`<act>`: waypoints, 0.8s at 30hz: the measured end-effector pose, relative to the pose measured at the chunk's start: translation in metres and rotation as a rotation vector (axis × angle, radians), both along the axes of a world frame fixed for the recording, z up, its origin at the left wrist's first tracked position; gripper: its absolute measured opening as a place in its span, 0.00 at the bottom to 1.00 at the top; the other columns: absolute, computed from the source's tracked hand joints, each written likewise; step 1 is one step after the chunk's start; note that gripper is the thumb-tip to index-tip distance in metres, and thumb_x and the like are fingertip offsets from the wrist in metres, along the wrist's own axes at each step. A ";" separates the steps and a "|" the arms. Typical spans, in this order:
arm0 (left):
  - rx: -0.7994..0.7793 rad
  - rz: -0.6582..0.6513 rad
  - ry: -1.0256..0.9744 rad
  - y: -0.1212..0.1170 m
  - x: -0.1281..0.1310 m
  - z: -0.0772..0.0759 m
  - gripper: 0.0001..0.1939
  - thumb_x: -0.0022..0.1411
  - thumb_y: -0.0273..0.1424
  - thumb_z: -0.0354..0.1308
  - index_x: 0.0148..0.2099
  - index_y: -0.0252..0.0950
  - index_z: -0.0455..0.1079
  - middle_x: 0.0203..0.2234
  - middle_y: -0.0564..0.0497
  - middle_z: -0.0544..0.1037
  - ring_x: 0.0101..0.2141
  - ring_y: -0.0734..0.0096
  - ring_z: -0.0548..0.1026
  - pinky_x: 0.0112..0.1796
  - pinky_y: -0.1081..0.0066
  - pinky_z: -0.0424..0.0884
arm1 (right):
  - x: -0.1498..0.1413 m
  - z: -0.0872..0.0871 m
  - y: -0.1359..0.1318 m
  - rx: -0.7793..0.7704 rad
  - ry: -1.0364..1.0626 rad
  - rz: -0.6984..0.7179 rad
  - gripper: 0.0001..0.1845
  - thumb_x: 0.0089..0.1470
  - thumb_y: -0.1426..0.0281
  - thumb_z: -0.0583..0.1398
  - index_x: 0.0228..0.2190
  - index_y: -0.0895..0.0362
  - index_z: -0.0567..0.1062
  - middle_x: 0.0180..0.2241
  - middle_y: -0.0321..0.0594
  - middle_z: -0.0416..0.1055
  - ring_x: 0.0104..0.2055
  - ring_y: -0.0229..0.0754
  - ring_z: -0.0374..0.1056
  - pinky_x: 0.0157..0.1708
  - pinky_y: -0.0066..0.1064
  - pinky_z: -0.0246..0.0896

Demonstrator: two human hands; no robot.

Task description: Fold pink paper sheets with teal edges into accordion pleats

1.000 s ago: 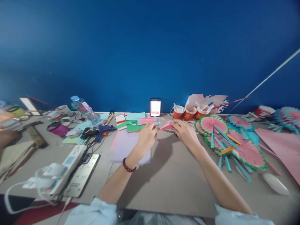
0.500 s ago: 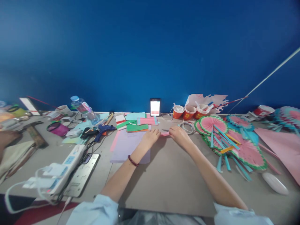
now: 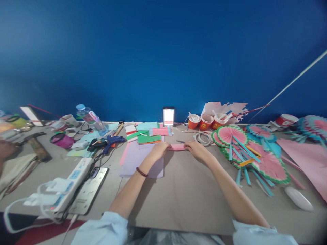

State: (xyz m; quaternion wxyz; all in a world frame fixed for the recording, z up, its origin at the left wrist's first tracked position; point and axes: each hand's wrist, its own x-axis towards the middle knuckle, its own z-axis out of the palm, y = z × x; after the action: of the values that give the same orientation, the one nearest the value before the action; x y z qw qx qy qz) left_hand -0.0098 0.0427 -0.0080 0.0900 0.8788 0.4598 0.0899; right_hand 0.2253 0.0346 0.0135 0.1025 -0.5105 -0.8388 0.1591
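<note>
"Out on the grey table (image 3: 178, 197), seen from the head view, where was the pink paper strip (image 3: 177, 147)?"

"Between the two hands, its long edges running crosswise. The left hand (image 3: 160, 149) had its fingers closed over one end, and the right hand (image 3: 194, 149) pinched the other."

"Did they have room?"

"Toward the person, yes: plain tabletop stretched between the forearms down to the near edge. Leftward was tighter, as the left forearm passed over the lavender sheets (image 3: 155, 172), whose right edge lay near the strip's end."

"And beyond it?"

"A thin dark pointed thing (image 3: 180, 141) lay just past the strip, with a coiled white cable (image 3: 203, 143) near the right hand. Red paper cups (image 3: 204, 126) stood farther back, by the blue wall (image 3: 163, 61)."

"To the right?"

"Pink paper fans (image 3: 272, 161) with green scalloped edges, well apart from the strip."
</note>
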 end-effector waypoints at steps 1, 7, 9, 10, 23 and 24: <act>0.000 0.021 -0.005 0.000 0.000 0.001 0.14 0.66 0.27 0.45 0.45 0.38 0.71 0.39 0.49 0.77 0.39 0.67 0.74 0.35 0.73 0.65 | 0.000 0.000 0.000 -0.008 0.010 -0.019 0.13 0.56 0.76 0.52 0.36 0.56 0.76 0.38 0.43 0.76 0.40 0.42 0.70 0.38 0.27 0.56; 0.014 0.068 0.026 -0.001 0.004 0.004 0.12 0.66 0.27 0.47 0.40 0.36 0.72 0.37 0.48 0.77 0.40 0.65 0.73 0.33 0.71 0.64 | 0.000 0.000 0.002 -0.027 0.030 -0.116 0.12 0.55 0.75 0.53 0.36 0.57 0.75 0.32 0.42 0.76 0.35 0.42 0.70 0.34 0.27 0.56; 0.028 0.068 0.052 -0.001 0.006 0.003 0.13 0.66 0.26 0.46 0.40 0.35 0.73 0.36 0.45 0.76 0.40 0.64 0.72 0.33 0.71 0.63 | -0.001 -0.001 0.003 -0.029 0.025 -0.129 0.11 0.55 0.75 0.53 0.35 0.57 0.76 0.32 0.42 0.76 0.35 0.42 0.70 0.35 0.27 0.56; 0.036 0.065 0.066 -0.001 0.007 0.002 0.13 0.66 0.26 0.46 0.40 0.35 0.73 0.36 0.44 0.75 0.40 0.63 0.71 0.33 0.70 0.63 | -0.002 -0.002 0.003 -0.028 0.021 -0.136 0.11 0.55 0.75 0.53 0.34 0.57 0.76 0.32 0.42 0.76 0.36 0.42 0.70 0.35 0.27 0.56; 0.113 -0.013 0.137 -0.002 0.011 -0.004 0.12 0.66 0.26 0.47 0.38 0.32 0.72 0.33 0.42 0.72 0.39 0.61 0.69 0.30 0.69 0.62 | 0.000 -0.009 0.006 -0.004 0.023 -0.051 0.07 0.51 0.72 0.60 0.34 0.59 0.76 0.37 0.44 0.73 0.40 0.42 0.68 0.41 0.29 0.58; 0.115 -0.016 0.136 -0.001 0.010 -0.005 0.12 0.66 0.26 0.47 0.38 0.32 0.72 0.32 0.41 0.72 0.39 0.61 0.69 0.30 0.69 0.62 | 0.000 -0.009 0.007 -0.003 0.029 -0.045 0.07 0.51 0.73 0.60 0.34 0.59 0.76 0.37 0.44 0.73 0.40 0.43 0.68 0.42 0.29 0.58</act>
State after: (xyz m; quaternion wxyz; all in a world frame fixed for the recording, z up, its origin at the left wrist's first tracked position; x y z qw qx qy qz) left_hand 0.0007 0.0414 -0.0125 0.0088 0.8904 0.4518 0.0555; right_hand 0.2255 0.0415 0.0041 0.1177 -0.5272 -0.8251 0.1653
